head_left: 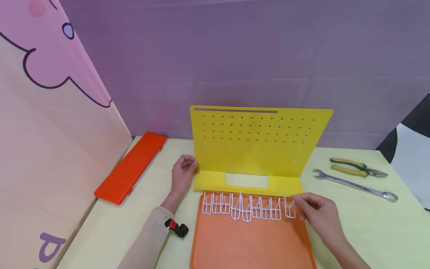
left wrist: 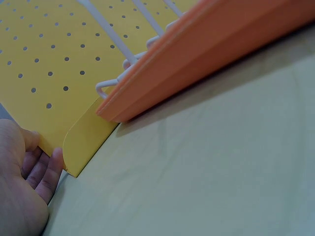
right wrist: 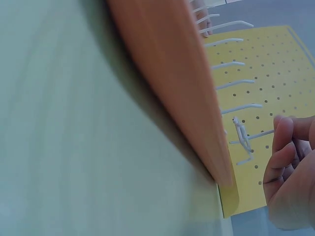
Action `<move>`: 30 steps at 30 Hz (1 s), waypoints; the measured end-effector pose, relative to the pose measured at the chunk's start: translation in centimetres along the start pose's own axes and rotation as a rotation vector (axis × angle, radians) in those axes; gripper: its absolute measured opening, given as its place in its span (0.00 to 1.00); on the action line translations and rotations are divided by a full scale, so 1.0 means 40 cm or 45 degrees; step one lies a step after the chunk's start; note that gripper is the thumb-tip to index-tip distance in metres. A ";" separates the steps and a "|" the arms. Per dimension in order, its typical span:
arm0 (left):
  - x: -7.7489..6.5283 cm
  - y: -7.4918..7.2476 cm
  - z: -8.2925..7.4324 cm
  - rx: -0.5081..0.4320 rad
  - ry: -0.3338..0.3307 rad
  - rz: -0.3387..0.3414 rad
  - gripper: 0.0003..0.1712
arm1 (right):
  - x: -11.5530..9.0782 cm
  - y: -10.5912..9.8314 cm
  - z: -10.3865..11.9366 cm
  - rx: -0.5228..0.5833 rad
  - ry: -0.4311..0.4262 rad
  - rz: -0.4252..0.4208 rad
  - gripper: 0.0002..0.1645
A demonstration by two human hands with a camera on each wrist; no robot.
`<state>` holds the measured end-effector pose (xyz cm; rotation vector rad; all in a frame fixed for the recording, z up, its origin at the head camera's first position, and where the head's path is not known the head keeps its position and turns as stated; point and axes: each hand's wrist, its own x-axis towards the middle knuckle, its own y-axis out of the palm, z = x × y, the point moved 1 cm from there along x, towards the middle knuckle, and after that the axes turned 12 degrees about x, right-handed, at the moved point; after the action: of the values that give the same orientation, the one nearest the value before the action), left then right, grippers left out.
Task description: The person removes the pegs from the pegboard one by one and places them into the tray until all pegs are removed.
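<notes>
A yellow pegboard (head_left: 260, 147) stands upright on its bent base behind an orange tray (head_left: 250, 244). At its lower left edge my left hand (head_left: 183, 172) grips the board between thumb and fingers; the left wrist view shows those fingers (left wrist: 51, 177) at the corner. White wire hooks (head_left: 236, 209) lie in a row along the tray's far side. My right hand (head_left: 320, 215) pinches the prong of the rightmost hook (head_left: 289, 213) at the tray's far right corner. In the right wrist view this hook (right wrist: 241, 135) is tilted, its prong between the fingertips.
Left of the board lies a long red case (head_left: 132, 168). On the right are pliers (head_left: 357, 168) with green and yellow handles and a combination wrench (head_left: 352, 185). A purple backdrop (head_left: 255, 56) rises behind the table (head_left: 362, 231).
</notes>
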<state>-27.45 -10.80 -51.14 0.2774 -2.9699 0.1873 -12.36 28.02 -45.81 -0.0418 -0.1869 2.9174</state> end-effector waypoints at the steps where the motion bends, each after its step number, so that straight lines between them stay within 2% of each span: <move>1: 0.000 0.000 0.000 -0.001 0.000 -0.001 0.07 | 0.000 -0.001 -0.002 -0.004 0.018 0.005 0.16; 8: 0.002 0.000 0.003 0.014 -0.021 -0.003 0.07 | 0.005 0.001 -0.014 -0.046 0.150 0.059 0.17; 14: -0.001 0.002 0.000 0.032 -0.028 -0.003 0.06 | 0.008 -0.001 -0.026 -0.071 0.238 0.065 0.19; 22: -0.001 0.001 0.000 0.007 -0.019 -0.010 0.06 | 0.010 -0.004 -0.035 -0.057 0.282 0.106 0.18; 30: -0.002 0.002 -0.001 0.010 -0.005 -0.017 0.06 | 0.011 -0.019 -0.044 -0.030 0.289 0.137 0.25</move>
<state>-27.38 -10.70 -51.12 0.2986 -2.9714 0.1969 -12.55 29.07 -47.44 -0.3961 -0.1859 2.9865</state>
